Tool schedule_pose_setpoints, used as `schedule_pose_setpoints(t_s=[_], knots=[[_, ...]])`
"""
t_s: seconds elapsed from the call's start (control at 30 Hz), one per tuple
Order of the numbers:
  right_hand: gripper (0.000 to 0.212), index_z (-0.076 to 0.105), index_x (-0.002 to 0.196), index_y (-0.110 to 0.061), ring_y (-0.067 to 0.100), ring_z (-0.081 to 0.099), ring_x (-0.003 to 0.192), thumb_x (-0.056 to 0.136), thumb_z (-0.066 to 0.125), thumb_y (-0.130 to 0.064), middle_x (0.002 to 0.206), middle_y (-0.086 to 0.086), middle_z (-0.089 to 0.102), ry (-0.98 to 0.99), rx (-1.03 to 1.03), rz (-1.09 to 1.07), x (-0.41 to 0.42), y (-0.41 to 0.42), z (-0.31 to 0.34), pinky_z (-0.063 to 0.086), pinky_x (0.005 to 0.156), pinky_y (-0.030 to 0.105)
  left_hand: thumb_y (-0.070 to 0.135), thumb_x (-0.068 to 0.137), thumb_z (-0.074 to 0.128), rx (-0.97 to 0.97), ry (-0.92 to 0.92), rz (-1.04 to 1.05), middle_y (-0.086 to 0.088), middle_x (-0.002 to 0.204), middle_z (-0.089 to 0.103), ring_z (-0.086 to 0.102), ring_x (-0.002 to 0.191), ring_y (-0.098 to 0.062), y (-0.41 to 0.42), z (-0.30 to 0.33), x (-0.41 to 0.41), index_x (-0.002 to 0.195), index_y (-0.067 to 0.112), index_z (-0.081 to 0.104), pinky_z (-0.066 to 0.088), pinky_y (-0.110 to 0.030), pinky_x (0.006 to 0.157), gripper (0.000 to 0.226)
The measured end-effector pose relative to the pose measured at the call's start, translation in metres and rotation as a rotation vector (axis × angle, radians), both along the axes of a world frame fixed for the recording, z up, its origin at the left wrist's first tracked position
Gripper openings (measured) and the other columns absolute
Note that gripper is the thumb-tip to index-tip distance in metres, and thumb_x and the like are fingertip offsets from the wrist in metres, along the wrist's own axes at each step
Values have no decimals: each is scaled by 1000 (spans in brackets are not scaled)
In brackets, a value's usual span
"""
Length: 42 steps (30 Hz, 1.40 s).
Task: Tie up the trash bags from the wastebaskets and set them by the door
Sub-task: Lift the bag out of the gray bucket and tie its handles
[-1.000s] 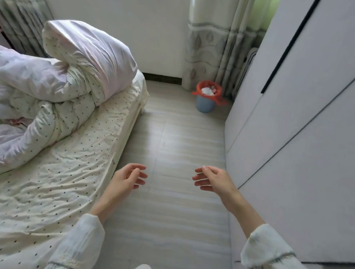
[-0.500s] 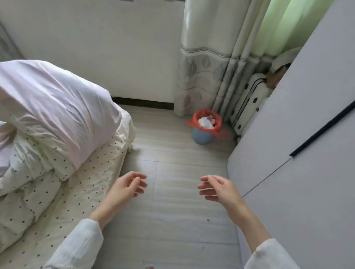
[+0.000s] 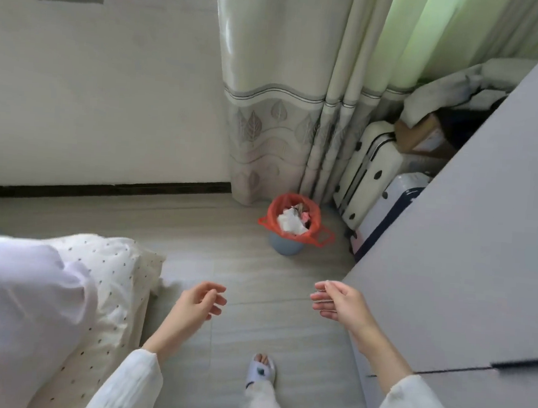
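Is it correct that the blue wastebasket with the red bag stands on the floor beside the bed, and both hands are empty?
Not quite. In the head view the wastebasket with the red bag stands by the curtain, away from the bed. Both hands are empty.

One head-worn wide-angle camera looks forward and steeply down from standing height. It faces the white wall under the window, toward the small blue wastebasket lined with an orange plastic bag [image 3: 287, 238], which sits well ahead on the floor. The wearer's own forearms and one slippered foot fill the lower frame, nearer than the wastebasket.
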State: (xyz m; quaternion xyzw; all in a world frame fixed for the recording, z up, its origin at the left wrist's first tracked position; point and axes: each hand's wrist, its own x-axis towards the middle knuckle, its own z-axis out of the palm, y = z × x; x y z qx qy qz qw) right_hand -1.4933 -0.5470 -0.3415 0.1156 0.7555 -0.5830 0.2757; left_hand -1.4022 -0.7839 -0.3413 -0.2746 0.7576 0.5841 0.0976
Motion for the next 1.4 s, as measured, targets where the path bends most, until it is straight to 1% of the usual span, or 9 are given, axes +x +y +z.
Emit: schedule_pose_setpoints(t_s=[0.23,0.43,0.53,0.67,0.77,0.93,1.1,1.27,1.4], knots=[[30,57,109,4,17,56,65,97,36,-14,89,16,61,-79,79,-31,-145,-22,-21,41,59,22,6,95,37,-43,-58,-117,-9,92,64,57,77,-21,-27,-25,-156,104,8,58,43,-22,65,22],[27,59,107,3,20,55,68,95,40,-11,90,16,61,-126,185,-119,-233,-28,-83,41,58,23,5,92,42,-179,-135,-265,-12,111,66,61,93,-23,-46,-99,-255,115,6,57,46,-21,76,27],[25,60,107,0,19,55,67,94,43,-12,86,12,62,-152,259,-142,-261,-31,-137,41,58,25,10,92,42,-253,-160,-369,-7,121,61,62,103,-27,-55,-158,-301,123,14,53,46,-7,61,33],[26,61,112,-5,20,57,85,92,48,-14,106,17,66,-133,435,-33,-295,-30,-225,47,81,35,12,93,43,-367,-129,-571,-5,141,46,44,129,-22,-58,-247,-347,134,13,41,32,-21,100,41],[34,55,124,-11,24,59,108,91,50,-16,120,13,63,-117,563,124,-322,-29,-292,43,95,33,14,93,44,-388,-104,-641,-3,146,39,40,132,-20,-59,-313,-371,137,14,36,27,-19,101,44],[46,43,135,-14,25,46,125,90,50,-17,134,10,50,-5,709,294,-371,-21,-416,37,103,33,6,90,48,-438,-90,-474,-12,141,44,43,130,-26,-70,-431,-420,134,8,41,31,-27,103,45],[54,36,138,-21,20,36,130,88,52,-37,140,-2,41,306,1046,423,-408,-7,-538,32,102,37,3,87,52,-559,201,-581,-9,140,44,45,128,-25,-52,-543,-453,133,10,44,35,-32,106,47],[65,47,130,-12,25,43,127,75,67,-41,133,6,50,615,1145,313,-427,1,-629,33,98,44,12,83,61,-826,602,-581,-15,124,52,55,107,-31,-39,-629,-482,125,9,50,45,-36,89,43],[36,65,102,-8,30,61,105,69,73,-20,108,11,65,962,1174,181,-438,2,-664,32,92,39,35,86,55,-1142,941,-493,-2,114,47,46,103,-24,-37,-662,-503,114,17,52,36,-37,85,33]])
